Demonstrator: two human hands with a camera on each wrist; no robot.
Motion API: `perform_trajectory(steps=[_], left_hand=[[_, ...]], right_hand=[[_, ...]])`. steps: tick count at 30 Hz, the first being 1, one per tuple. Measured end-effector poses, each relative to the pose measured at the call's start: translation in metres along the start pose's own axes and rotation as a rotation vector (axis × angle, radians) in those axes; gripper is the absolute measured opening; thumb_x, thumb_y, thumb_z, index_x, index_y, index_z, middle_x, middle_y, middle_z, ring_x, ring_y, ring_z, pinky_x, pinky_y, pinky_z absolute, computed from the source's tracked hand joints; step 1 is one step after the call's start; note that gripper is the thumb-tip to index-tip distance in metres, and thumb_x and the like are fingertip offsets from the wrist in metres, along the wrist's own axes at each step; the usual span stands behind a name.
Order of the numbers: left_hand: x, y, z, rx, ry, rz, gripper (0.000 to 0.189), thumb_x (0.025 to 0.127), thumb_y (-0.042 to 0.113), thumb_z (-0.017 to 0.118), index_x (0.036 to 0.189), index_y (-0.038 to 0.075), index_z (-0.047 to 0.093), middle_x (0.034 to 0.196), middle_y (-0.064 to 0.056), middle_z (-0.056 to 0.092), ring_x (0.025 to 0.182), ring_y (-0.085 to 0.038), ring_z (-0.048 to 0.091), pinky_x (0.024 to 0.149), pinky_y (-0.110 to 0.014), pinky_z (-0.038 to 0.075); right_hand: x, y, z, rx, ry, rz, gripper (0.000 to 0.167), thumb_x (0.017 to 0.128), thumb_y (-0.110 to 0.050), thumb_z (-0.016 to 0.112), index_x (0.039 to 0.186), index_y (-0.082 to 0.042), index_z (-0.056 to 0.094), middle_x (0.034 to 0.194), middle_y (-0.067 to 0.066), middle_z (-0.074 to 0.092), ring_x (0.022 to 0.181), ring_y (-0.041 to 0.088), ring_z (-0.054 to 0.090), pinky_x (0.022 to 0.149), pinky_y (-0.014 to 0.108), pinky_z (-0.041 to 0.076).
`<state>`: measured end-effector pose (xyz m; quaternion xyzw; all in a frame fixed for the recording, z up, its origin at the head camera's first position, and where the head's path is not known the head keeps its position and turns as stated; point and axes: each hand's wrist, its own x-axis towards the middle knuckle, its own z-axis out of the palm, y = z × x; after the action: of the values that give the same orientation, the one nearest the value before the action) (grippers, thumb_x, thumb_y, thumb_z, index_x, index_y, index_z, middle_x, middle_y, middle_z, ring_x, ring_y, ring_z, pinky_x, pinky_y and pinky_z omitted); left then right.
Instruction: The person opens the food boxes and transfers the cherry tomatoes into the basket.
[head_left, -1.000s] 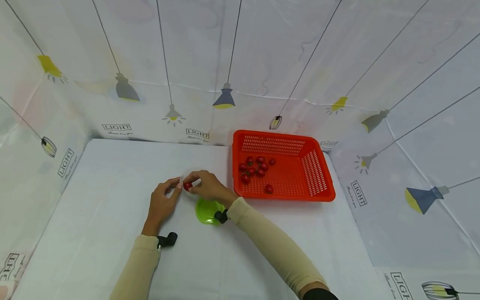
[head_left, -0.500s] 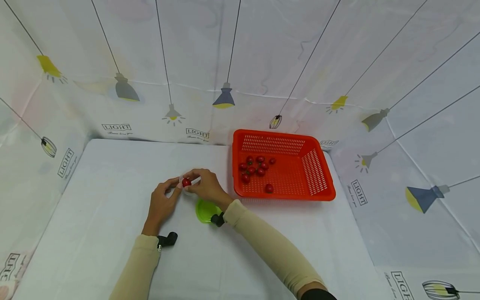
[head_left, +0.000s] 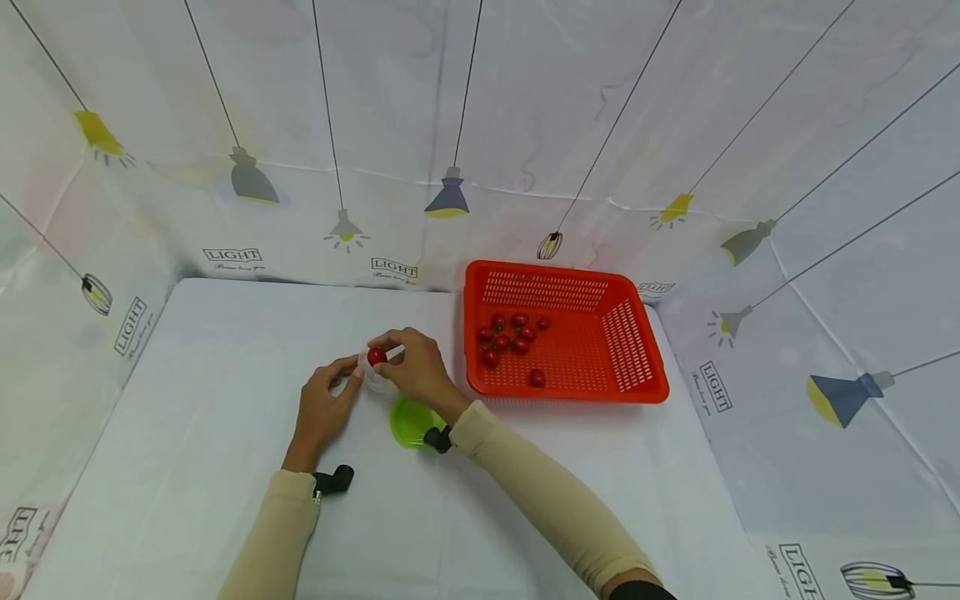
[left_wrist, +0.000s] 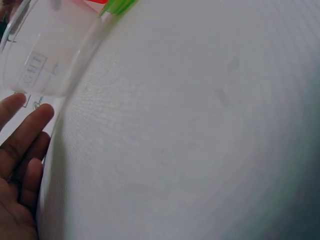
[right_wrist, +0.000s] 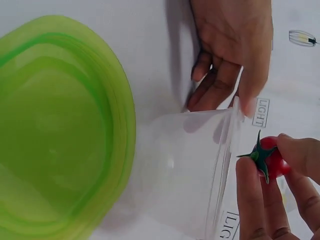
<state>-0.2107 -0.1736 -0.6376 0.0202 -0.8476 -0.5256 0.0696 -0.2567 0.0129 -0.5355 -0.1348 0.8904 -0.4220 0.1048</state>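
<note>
My right hand (head_left: 422, 371) pinches a red cherry tomato (right_wrist: 276, 162) with a green stem between thumb and fingertips. It holds the tomato above the mouth of a clear plastic container (right_wrist: 185, 165), which stands upright on the white table. My left hand (head_left: 321, 410) rests beside the container, its thumb at the rim and its fingers nearly straight along the side, as the left wrist view of the container (left_wrist: 55, 55) also shows. Beneath my right wrist lies a green translucent lid or shallow dish (right_wrist: 55, 140).
A red perforated basket (head_left: 633, 392) stands at the back right of the table (head_left: 187, 400), with several cherry tomatoes (head_left: 520, 343) mostly in its left part. A white printed curtain (head_left: 300, 225) closes off the back and sides.
My right hand has shifted slightly toward the back of the table, still pinching the tomato. My left hand stays in place beside the container.
</note>
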Motion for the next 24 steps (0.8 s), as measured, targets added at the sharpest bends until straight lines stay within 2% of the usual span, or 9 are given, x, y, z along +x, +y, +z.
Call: perform_trajectory(steps=[4,10,14,24], left_hand=[[0.0,-0.001,0.0,0.011,-0.007,0.0,0.046,0.108,0.045,0.06,0.143,0.016,0.068,0.132,-0.01,0.074,0.125,-0.029,0.06,0.11,-0.049,0.046],[0.0,-0.003,0.002,0.015,-0.007,0.017,0.043,0.109,0.044,0.059,0.143,0.02,0.068,0.132,-0.008,0.075,0.123,-0.027,0.06,0.109,-0.047,0.046],[0.0,-0.002,0.002,0.008,-0.007,0.02,0.043,0.109,0.043,0.059,0.143,0.019,0.069,0.131,-0.009,0.075,0.122,-0.028,0.06,0.108,-0.049,0.046],[0.0,-0.001,0.003,0.028,0.016,0.061,0.043,0.11,0.041,0.059,0.142,0.015,0.069,0.133,-0.007,0.075,0.117,-0.025,0.062,0.102,-0.04,0.047]], right_hand=[[-0.002,-0.003,-0.006,-0.01,0.024,-0.021,0.034,0.094,-0.015,0.083,0.125,-0.026,0.077,0.117,-0.003,0.069,0.095,0.01,0.067,0.079,0.02,0.06],[-0.004,-0.003,-0.01,-0.001,0.033,0.004,0.034,0.094,-0.014,0.082,0.126,-0.026,0.076,0.118,-0.003,0.069,0.096,0.011,0.067,0.079,0.021,0.06],[-0.005,-0.003,-0.013,0.005,0.038,0.004,0.034,0.095,-0.014,0.082,0.127,-0.025,0.076,0.12,-0.003,0.07,0.096,0.011,0.067,0.079,0.021,0.061],[-0.008,-0.008,-0.033,0.029,0.075,-0.082,0.035,0.096,-0.011,0.08,0.128,-0.022,0.075,0.122,-0.002,0.071,0.098,0.015,0.07,0.08,0.022,0.061]])
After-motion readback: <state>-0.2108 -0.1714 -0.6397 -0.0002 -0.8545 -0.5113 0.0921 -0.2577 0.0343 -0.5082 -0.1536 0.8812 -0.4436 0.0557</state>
